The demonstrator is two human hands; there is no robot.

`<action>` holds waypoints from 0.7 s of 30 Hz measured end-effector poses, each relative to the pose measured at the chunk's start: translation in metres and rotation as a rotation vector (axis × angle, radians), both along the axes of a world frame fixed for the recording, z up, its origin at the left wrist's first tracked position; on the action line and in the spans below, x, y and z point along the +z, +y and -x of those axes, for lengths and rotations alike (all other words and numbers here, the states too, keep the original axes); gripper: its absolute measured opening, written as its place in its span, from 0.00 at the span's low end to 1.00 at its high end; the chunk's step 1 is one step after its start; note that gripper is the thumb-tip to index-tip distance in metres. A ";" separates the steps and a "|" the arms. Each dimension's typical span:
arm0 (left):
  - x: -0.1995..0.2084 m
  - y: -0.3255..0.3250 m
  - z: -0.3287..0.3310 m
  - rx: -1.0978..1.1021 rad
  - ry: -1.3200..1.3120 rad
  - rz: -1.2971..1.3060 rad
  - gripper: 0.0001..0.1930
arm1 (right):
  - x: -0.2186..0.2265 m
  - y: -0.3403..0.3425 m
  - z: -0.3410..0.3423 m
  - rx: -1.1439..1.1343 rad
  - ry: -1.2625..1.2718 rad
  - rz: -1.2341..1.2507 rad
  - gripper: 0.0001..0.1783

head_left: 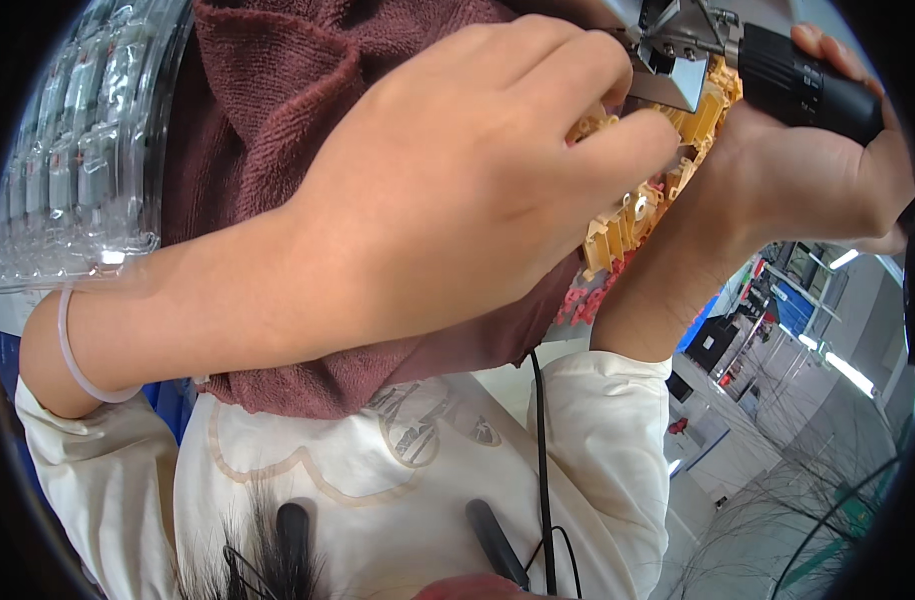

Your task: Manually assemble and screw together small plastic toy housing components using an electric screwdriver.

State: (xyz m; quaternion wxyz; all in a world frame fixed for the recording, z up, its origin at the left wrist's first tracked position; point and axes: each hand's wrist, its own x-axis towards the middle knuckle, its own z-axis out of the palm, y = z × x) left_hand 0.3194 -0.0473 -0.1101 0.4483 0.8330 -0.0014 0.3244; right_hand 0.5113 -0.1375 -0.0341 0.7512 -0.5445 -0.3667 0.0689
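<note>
My left hand (458, 165) reaches in from the left over a maroon towel, its fingers curled in a pinch among yellow plastic parts (618, 232). Whatever lies between the fingertips is hidden behind the hand. At the upper right my right hand (818, 165) wraps round a black cylindrical handle (810, 88) with ring markings, which looks like an electric screwdriver. The handle's thin metal shaft points left to a shiny metal bracket (678, 82), just beyond my left fingers. Small red-pink pieces (583, 300) lie below the yellow parts.
The maroon towel (268, 100) covers the area beneath my left arm and hangs toward my body. Clear plastic trays (78, 150) holding grey parts stand at the far left. A black cable (543, 450) runs down my front. Ceiling lights and room equipment show at the right.
</note>
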 end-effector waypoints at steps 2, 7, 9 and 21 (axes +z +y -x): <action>0.008 0.006 0.003 -0.028 0.002 -0.070 0.14 | 0.000 -0.005 -0.002 -0.026 -0.008 -0.013 0.08; 0.016 0.008 0.000 -0.083 -0.030 -0.129 0.15 | -0.002 -0.015 -0.021 -0.086 -0.068 -0.020 0.08; 0.019 0.003 -0.005 -0.090 -0.036 -0.123 0.15 | -0.006 -0.014 -0.016 -0.097 -0.087 -0.019 0.08; 0.020 0.003 -0.005 -0.103 -0.017 -0.128 0.16 | 0.025 -0.040 -0.016 -0.129 -0.149 -0.049 0.08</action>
